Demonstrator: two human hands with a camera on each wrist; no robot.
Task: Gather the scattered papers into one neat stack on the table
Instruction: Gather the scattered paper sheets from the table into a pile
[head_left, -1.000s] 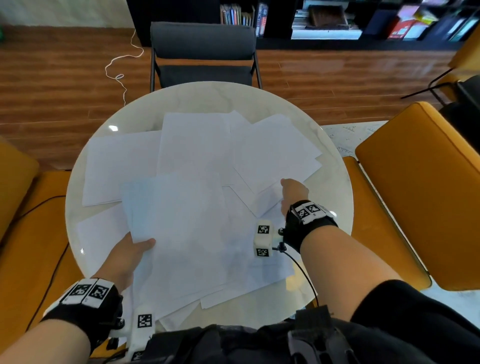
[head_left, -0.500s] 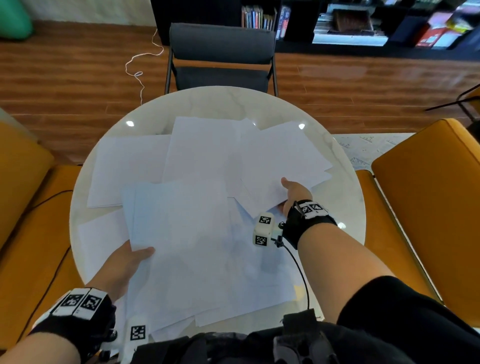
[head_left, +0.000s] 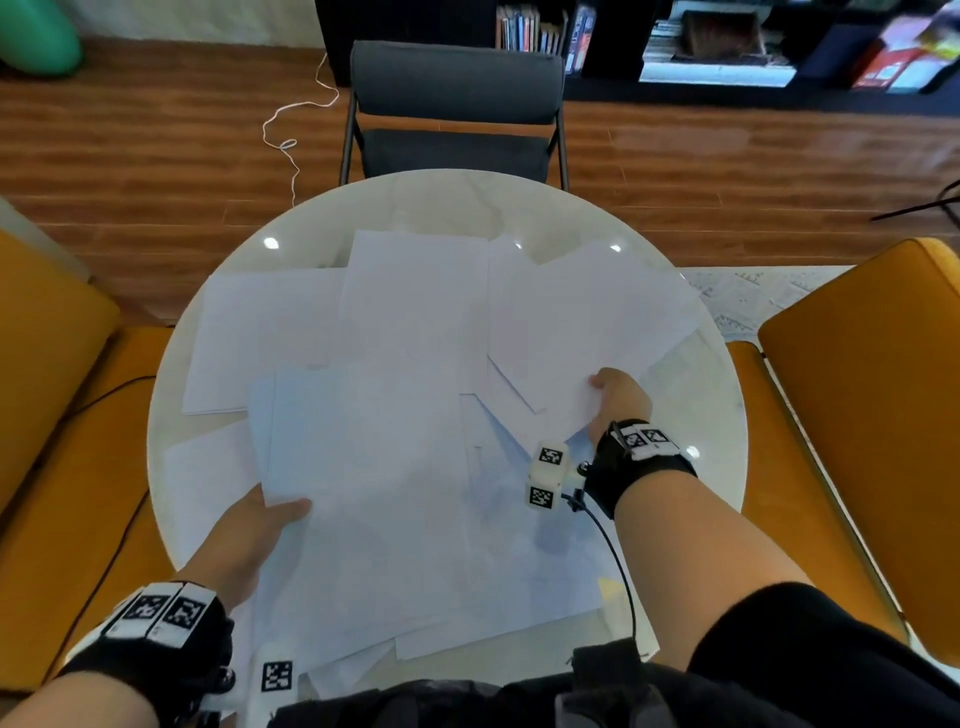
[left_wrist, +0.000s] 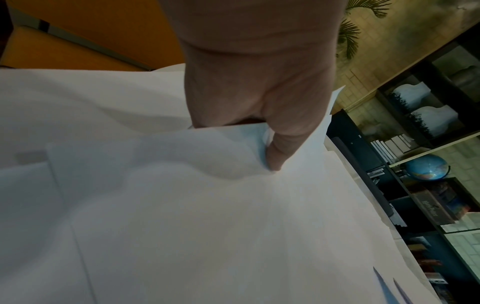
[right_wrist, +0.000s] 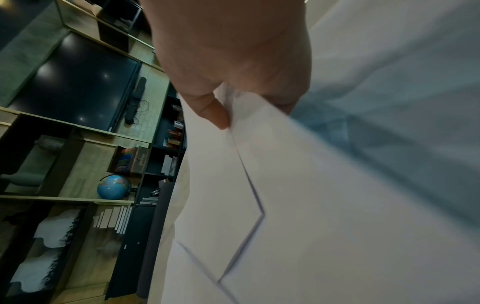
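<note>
White papers (head_left: 415, 332) lie scattered and overlapping across the round desk (head_left: 441, 208), most of them from the centre toward 6 o'clock. The left hand (head_left: 249, 535), at about 8 o'clock, pinches the edge of a large sheet (head_left: 374, 467), thumb on top. The right hand (head_left: 621, 397), at 3 o'clock, pinches the corner of an angled sheet (head_left: 582, 322), thumb and fingers closed on it.
</note>
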